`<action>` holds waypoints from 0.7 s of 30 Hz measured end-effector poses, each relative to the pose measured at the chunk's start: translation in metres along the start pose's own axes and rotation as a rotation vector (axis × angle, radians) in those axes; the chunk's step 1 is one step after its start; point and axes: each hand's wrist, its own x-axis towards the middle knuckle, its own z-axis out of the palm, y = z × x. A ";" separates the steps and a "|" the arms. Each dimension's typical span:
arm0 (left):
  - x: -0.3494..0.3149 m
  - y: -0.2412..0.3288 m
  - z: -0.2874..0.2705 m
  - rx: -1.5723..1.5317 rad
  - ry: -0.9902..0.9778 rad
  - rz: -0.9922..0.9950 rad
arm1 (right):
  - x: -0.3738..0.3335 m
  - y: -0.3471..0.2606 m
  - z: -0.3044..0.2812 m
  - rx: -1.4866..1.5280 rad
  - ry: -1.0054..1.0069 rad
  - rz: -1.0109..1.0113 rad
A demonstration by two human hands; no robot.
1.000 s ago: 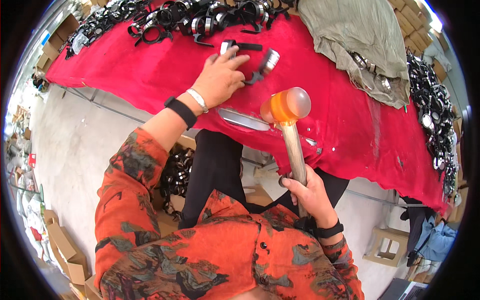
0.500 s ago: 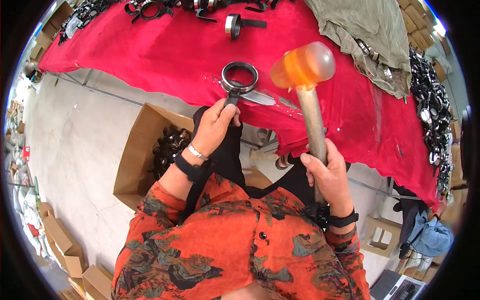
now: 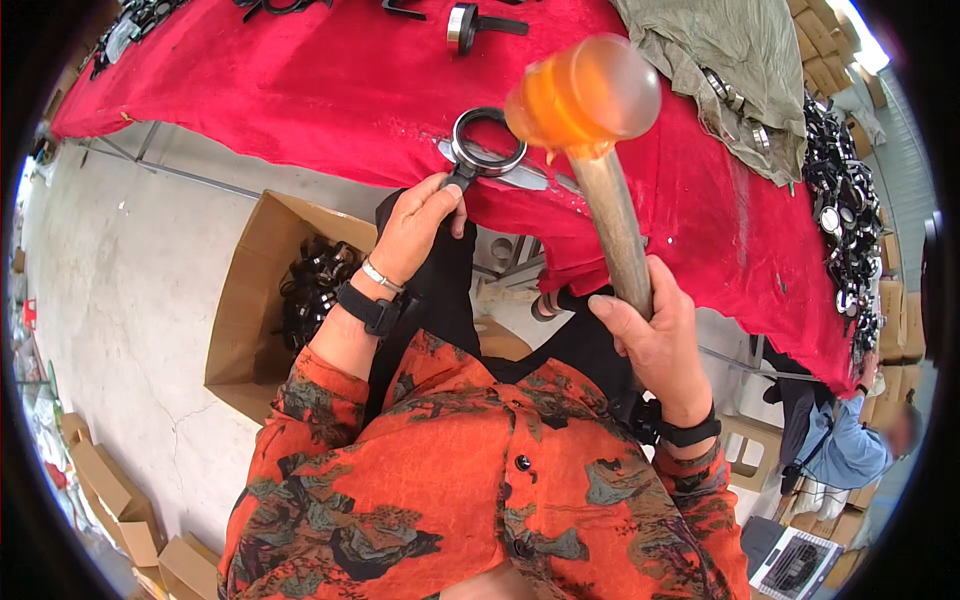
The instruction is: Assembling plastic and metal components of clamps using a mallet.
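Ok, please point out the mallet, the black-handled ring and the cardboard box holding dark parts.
Mallet (image 3: 605,192), head view: wooden handle.
Black-handled ring (image 3: 467,159), head view: lower left of band.
Cardboard box (image 3: 247,290), head view: left wall.

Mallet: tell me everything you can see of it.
The mallet has a thick, translucent orange head with a paler, frosted right end, plastic or rubber by its look. The straight handle looks like worn wood. The right hand grips it low; the head appears raised above the red cloth.
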 end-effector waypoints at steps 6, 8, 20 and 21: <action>-0.003 0.008 0.013 0.045 -0.134 -0.053 | 0.015 -0.025 0.016 -0.099 0.044 -0.224; -0.002 0.006 0.012 0.050 -0.129 -0.059 | 0.021 -0.022 0.019 -0.189 -0.039 -0.170; -0.003 -0.010 0.025 0.100 -0.071 0.028 | 0.077 -0.014 -0.002 -0.036 -0.064 0.200; -0.003 -0.012 0.024 0.108 -0.057 0.025 | 0.079 -0.018 -0.010 -0.009 -0.089 0.246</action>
